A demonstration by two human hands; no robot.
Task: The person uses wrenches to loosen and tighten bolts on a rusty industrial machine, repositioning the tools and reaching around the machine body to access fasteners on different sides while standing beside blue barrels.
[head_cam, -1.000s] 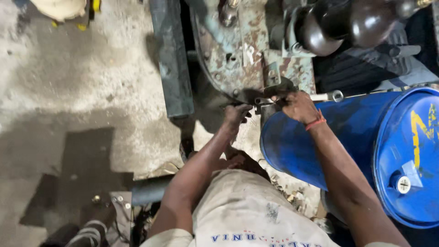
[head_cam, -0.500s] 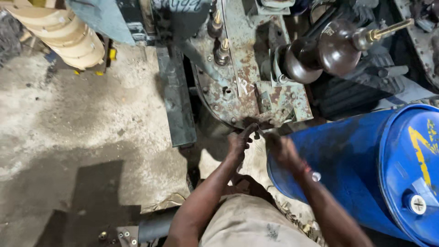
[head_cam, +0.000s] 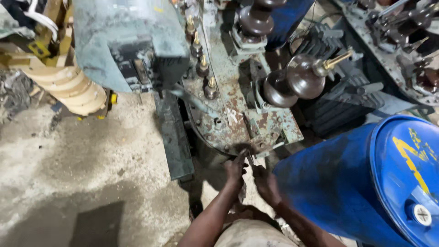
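My left hand (head_cam: pixel 235 168) reaches up to the near rim of a rusty grey-green transformer lid (head_cam: pixel 238 121), fingertips pinched together at a small bolt (head_cam: pixel 244 152) on the rim. My right hand (head_cam: pixel 266 184) is just beside it, curled around a thin grey metal tool (head_cam: pixel 250 159) whose tip points at the same spot. Both hands are dirty and almost touch. What the fingers grip is small and partly hidden.
A blue drum (head_cam: pixel 366 183) lies on its side against my right arm. Brown porcelain insulators (head_cam: pixel 292 80) stand on the lid. A dark steel channel (head_cam: pixel 173 142) runs left of the lid. A tan ribbed coil (head_cam: pixel 68 89) sits far left on the concrete floor (head_cam: pixel 77 183).
The view has tilted up, showing more of the lid and insulators. My right hand has drawn in from the long spanner by the drum to beside my left hand at the rim.
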